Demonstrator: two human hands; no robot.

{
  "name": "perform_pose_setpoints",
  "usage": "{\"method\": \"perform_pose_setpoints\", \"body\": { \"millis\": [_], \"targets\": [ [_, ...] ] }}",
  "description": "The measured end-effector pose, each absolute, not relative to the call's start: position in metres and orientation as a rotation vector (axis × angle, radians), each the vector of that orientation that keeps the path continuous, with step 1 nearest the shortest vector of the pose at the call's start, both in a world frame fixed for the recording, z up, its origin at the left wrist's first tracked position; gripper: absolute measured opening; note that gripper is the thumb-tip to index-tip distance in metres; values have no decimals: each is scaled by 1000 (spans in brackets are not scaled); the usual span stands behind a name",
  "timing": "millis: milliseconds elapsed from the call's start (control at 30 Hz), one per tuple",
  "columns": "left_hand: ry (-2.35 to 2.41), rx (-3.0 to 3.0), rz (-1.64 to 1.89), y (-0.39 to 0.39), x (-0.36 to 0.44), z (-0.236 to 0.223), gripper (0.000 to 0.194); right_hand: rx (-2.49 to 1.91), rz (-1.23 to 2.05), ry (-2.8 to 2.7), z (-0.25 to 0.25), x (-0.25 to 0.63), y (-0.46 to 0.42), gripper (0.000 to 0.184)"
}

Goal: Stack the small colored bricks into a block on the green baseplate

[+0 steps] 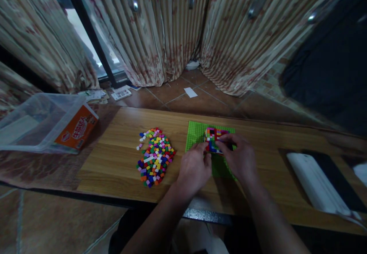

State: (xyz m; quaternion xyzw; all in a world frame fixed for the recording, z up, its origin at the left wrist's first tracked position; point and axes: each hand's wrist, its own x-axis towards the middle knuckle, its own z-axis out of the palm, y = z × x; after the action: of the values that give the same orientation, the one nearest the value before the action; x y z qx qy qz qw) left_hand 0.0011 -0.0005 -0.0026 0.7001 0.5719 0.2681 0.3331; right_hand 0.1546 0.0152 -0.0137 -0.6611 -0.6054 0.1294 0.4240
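A block structure (pixel 211 135) built of small multicoloured toy bricks stands on a green studded baseplate (pixel 195 130). My left hand (pixel 195 167) is closed against its near left corner, the fingertips gripping that side. Over its right part, my right hand (pixel 240 157) has thumb and fingers pinched together at the top surface. Whatever sits between those fingertips is too small or hidden to make out. Part of the structure and the right side of the baseplate are covered by my right hand. Left of the baseplate lies a loose pile of small coloured bricks (pixel 157 156).
A clear plastic bin (pixel 43 126) with an orange label stands at the table's left end. On the right, a white power bank-like slab (pixel 317 181) with a cable lies beside a dark flat phone-like object (pixel 336 177). Curtains (pixel 169 32) hang beyond the wooden table (pixel 114 158).
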Motion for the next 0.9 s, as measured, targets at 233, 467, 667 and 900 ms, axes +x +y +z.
{"method": "perform_pose_setpoints", "body": {
  "millis": [233, 467, 667, 900],
  "targets": [
    [1493, 1807, 710, 0, 2, -2, 37, -1645, 341, -1509, -15, 153, 17, 16],
    [1505, 1802, 722, 3, 2, -2, 35, -1619, 443, -1438, -14, 151, 20, 18],
    [1560, 1781, 733, 2, 3, -1, 35, -1409, 653, -1121, -20, 162, 24, 25],
    [1755, 1804, 567, -11, 4, 8, 40, -1520, 376, -718, -52, 204, 6, 35]
  ]
}}
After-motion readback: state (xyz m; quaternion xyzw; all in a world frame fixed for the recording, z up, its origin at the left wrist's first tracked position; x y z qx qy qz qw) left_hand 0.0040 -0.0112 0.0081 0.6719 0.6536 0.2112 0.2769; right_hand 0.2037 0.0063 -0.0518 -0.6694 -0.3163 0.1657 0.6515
